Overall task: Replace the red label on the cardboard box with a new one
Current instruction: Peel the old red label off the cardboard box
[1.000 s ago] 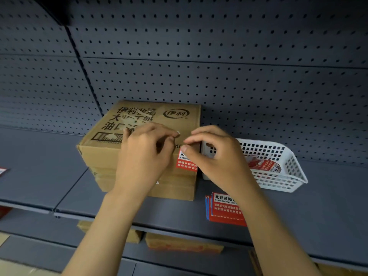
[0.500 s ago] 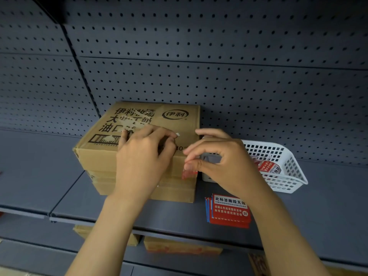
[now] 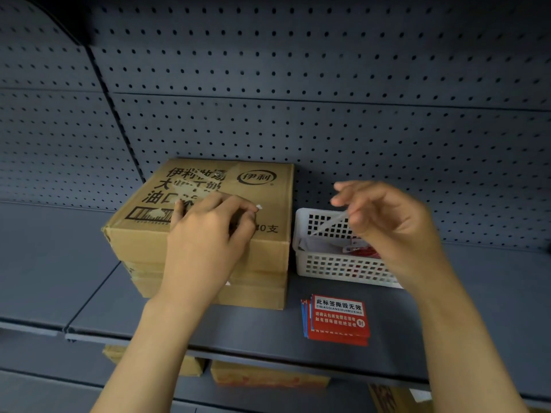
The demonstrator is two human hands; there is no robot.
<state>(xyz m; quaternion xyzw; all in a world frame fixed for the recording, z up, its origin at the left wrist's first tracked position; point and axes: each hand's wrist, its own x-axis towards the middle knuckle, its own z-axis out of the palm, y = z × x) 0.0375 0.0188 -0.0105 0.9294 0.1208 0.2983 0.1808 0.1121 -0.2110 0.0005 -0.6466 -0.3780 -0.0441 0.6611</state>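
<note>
The brown cardboard box (image 3: pixel 262 204), printed with black characters, sits on the grey shelf on top of a second box. My left hand (image 3: pixel 208 242) lies on its top front edge, fingers bunched and pressing the box, with a tiny white scrap (image 3: pixel 258 207) at the fingertips. No red label shows on the box's front face. My right hand (image 3: pixel 390 231) is raised over the white basket and pinches a thin peeled label (image 3: pixel 328 224), seen edge-on and blurred. A stack of new red labels (image 3: pixel 340 318) lies on the shelf in front of the basket.
The white perforated basket (image 3: pixel 328 266) stands right of the box and holds red and white label scraps. A dark pegboard wall (image 3: pixel 328 120) backs the shelf. More cardboard boxes (image 3: pixel 268 375) sit on the shelf below.
My right hand has pulled the red label off the box's front and carried it right and up over the basket. My left hand has stayed on the box.
</note>
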